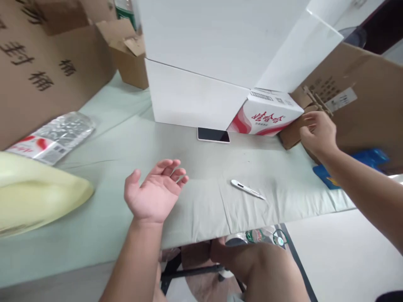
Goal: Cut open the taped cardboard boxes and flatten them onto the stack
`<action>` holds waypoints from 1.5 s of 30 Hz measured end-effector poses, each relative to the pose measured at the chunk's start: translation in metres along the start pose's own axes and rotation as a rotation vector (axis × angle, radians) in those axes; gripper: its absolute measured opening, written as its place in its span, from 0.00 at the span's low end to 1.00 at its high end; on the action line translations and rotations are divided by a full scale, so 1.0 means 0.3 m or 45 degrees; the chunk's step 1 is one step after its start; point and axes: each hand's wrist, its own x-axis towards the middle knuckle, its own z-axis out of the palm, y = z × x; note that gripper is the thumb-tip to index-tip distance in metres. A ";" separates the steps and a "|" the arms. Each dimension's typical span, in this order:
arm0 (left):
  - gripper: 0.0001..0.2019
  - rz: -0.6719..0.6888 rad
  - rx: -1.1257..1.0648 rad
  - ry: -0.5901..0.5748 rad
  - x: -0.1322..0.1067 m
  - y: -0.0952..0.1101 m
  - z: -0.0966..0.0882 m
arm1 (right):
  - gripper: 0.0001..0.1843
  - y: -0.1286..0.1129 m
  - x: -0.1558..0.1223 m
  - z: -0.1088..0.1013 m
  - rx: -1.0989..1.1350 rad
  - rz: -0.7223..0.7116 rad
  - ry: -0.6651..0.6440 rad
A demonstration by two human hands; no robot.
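Note:
My left hand (154,191) hovers palm up over the pale green cloth on the table (201,167), its fingers loosely curled and apart, holding nothing. My right hand (317,133) reaches to the right, fingers resting on the edge of a brown cardboard box (355,96) beside a red and white carton (267,115). A white digital thermometer (247,188) lies on the cloth between my hands. A phone (213,135) with a dark screen lies flat against the foot of a large white box (201,84).
Brown cardboard boxes (47,63) stand at the back left. A wrapped pack of water bottles (53,138) lies at the left, with a pale yellow object (34,193) in front of it. A blue item (368,161) sits at the right edge. My knees show under the table.

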 end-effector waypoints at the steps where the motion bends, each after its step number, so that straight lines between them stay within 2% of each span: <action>1: 0.23 0.025 -0.024 0.004 -0.007 0.018 -0.009 | 0.16 -0.071 -0.011 0.004 0.036 -0.147 -0.033; 5: 0.24 0.061 -0.173 -0.006 -0.036 0.069 -0.031 | 0.17 -0.382 -0.068 0.080 0.200 -0.545 -0.152; 9: 0.24 0.044 -0.299 -0.061 -0.059 0.105 -0.046 | 0.20 -0.741 -0.145 0.205 0.521 -0.995 -0.293; 12: 0.23 0.034 -0.330 -0.078 -0.069 0.136 -0.067 | 0.24 -1.027 -0.196 0.304 0.681 -1.194 -0.448; 16: 0.21 0.055 -0.391 -0.036 -0.071 0.183 -0.104 | 0.29 -1.376 -0.185 0.451 0.622 -1.115 -0.548; 18: 0.21 0.035 -0.382 -0.024 -0.068 0.206 -0.122 | 0.31 -1.508 -0.140 0.535 0.576 -0.976 -0.573; 20: 0.20 0.028 -0.352 -0.023 -0.063 0.225 -0.137 | 0.33 -1.597 -0.082 0.619 0.575 -0.813 -0.605; 23: 0.18 0.053 -0.353 -0.028 -0.052 0.239 -0.147 | 0.36 -1.647 -0.012 0.719 0.639 -0.663 -0.605; 27: 0.13 0.017 -0.314 -0.131 -0.043 0.222 -0.131 | 0.43 -1.630 0.021 0.780 0.665 -0.609 -0.568; 32: 0.15 -0.003 -0.267 -0.208 -0.050 0.188 -0.102 | 0.50 -1.656 -0.002 0.783 0.655 -0.568 -0.686; 36: 0.16 0.010 -0.246 -0.212 -0.060 0.175 -0.094 | 0.51 -1.708 -0.078 0.725 0.704 -0.645 -0.655; 38: 0.15 0.014 -0.237 -0.220 -0.062 0.170 -0.091 | 0.46 -1.719 -0.116 0.681 0.655 -0.650 -0.666; 40: 0.16 0.014 -0.242 -0.238 -0.061 0.163 -0.086 | 0.36 -1.713 -0.136 0.640 0.581 -0.615 -0.680; 45: 0.15 0.008 -0.203 -0.247 -0.057 0.147 -0.073 | 0.14 -1.630 -0.115 0.583 0.524 -0.584 -0.605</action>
